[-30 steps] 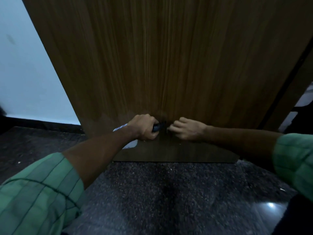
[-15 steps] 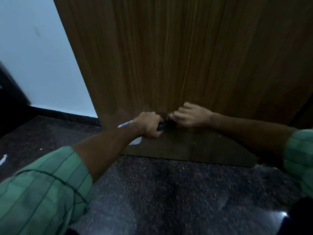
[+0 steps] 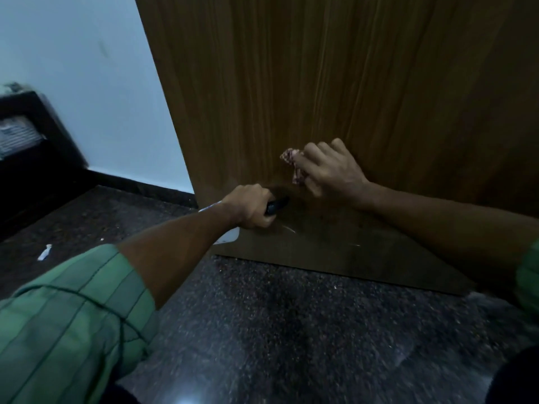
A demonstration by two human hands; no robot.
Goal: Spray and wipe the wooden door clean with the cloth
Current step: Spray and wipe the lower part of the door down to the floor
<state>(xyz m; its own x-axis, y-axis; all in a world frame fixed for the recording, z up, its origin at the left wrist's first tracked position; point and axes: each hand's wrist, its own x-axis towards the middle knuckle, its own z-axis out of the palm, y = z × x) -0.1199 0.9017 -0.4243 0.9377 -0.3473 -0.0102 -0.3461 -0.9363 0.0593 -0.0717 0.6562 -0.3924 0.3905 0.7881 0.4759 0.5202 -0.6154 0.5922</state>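
The wooden door (image 3: 335,83) stands upright at the far side of the dark speckled floor (image 3: 291,330), filling most of the view, with a pale wall (image 3: 73,83) to its left. Low on its face, the right hand (image 3: 332,170) presses a small checked cloth (image 3: 293,166) flat against the wood, fingers curled over it so that only a bunched corner shows to the left of the knuckles. Just nearer and left of it, the left hand (image 3: 250,207) is wrapped tight round a spray bottle (image 3: 275,206), whose dark nozzle points at the door; a white part of the bottle peeks out below the wrist.

The cloth looks thin, soft and limp (it will wad up unless kept spread under the palm), so a flat, broad press should serve better than a fingertip pinch. The door is stiff and smooth, probably slick where wet, and may swing if pushed hard near its free edge. The bottle seems light, best held at the neck with a finger on the trigger.

No brand, label or writing can be read anywhere; the bottle's white part is mostly hidden and blurred
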